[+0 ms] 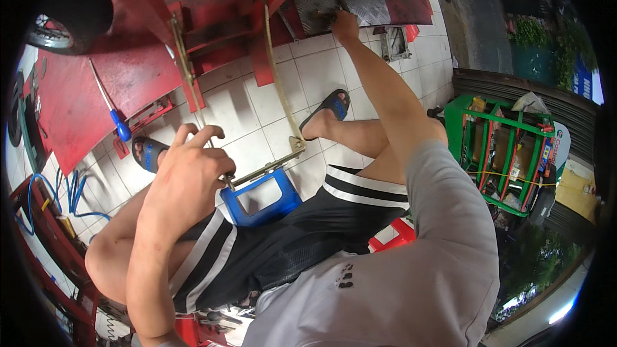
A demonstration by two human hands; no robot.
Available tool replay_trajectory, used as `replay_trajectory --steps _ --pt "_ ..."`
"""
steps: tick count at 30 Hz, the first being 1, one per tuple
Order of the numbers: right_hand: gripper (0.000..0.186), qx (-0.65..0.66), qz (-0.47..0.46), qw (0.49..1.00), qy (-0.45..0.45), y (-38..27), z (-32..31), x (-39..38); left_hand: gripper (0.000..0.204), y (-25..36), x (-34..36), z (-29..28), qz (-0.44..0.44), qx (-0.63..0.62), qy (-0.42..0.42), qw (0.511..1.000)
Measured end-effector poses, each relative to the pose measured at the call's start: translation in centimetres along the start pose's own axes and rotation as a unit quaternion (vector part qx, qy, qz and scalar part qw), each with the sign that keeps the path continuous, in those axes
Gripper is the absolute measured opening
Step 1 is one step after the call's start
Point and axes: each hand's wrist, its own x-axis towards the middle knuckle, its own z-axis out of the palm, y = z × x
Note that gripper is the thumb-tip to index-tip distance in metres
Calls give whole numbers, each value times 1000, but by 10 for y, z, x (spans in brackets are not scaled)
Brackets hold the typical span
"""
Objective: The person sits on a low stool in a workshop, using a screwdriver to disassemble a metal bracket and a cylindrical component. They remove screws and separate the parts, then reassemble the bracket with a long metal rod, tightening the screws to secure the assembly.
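A worn U-shaped metal frame [281,85] reaches from the red lift stand toward my lap, its cross bar [267,168] on the near side. At the frame's near left corner, my left hand [196,160] has its thumb and lower fingers closed on the metal, while the upper fingers are bent and raised. My right hand [346,27] is stretched far forward over the tread plate [369,3], its fingers curled. Whatever lies in that hand is too small and dark to make out. Just beneath the cross bar is a blue plastic piece [283,198] with a rectangular opening.
The red lift platform [71,106] carries a blue-handled screwdriver [120,124] and a wheel [54,33]. Blue hose [76,193] coils at the left. To the right stands a green rack [495,154] with tools and parts. White tiles [247,99] cover the floor.
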Motion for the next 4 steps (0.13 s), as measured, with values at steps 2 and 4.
replay_trajectory --steps 2,4 --pt "23 3 4 1000 -1 9 2 4 17 -1 5 5 -13 -13 -4 1000" --pt "28 5 -19 1000 1 8 4 4 18 -4 8 9 -16 5 -22 1000"
